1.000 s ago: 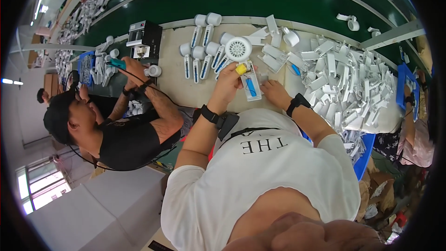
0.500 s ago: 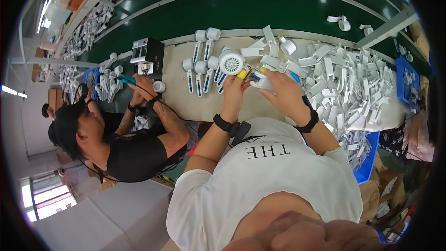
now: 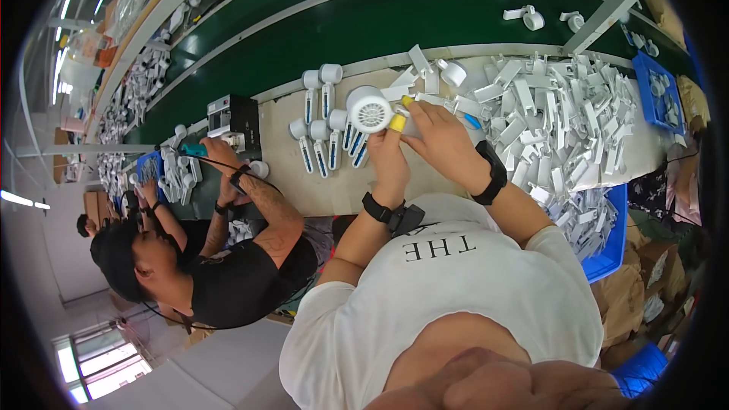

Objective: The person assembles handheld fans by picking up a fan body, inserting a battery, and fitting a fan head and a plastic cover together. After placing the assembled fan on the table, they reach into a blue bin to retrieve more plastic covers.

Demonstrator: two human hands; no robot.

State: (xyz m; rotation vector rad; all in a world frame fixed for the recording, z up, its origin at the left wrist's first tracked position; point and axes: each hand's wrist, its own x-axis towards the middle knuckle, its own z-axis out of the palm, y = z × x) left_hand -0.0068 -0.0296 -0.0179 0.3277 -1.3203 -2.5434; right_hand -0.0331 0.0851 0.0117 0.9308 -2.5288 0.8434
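A white handheld fan (image 3: 370, 110) with a round slotted grille is held above the bench in front of me. My left hand (image 3: 390, 158) is closed on it just below the head, a yellow cover on one fingertip. My right hand (image 3: 440, 139) is closed over the handle side, close against the left; it also has a yellow fingertip cover. Between them the hands hide most of the handle. Left of the fan, several similar white fans (image 3: 319, 153) lie in rows, blue strips showing in their handles. A small blue piece (image 3: 472, 121) lies beyond my right hand.
A large heap of white plastic housings (image 3: 554, 118) covers the bench at right, above a blue bin (image 3: 609, 247) of parts. A black machine (image 3: 234, 123) stands at left, beside a co-worker (image 3: 235, 273) in black. A green conveyor (image 3: 395, 15) runs along the back.
My right hand has moved in against the left, over the fan's handle. The inner parts and white piece seen between my hands before are now covered. The whole view has shifted slightly.
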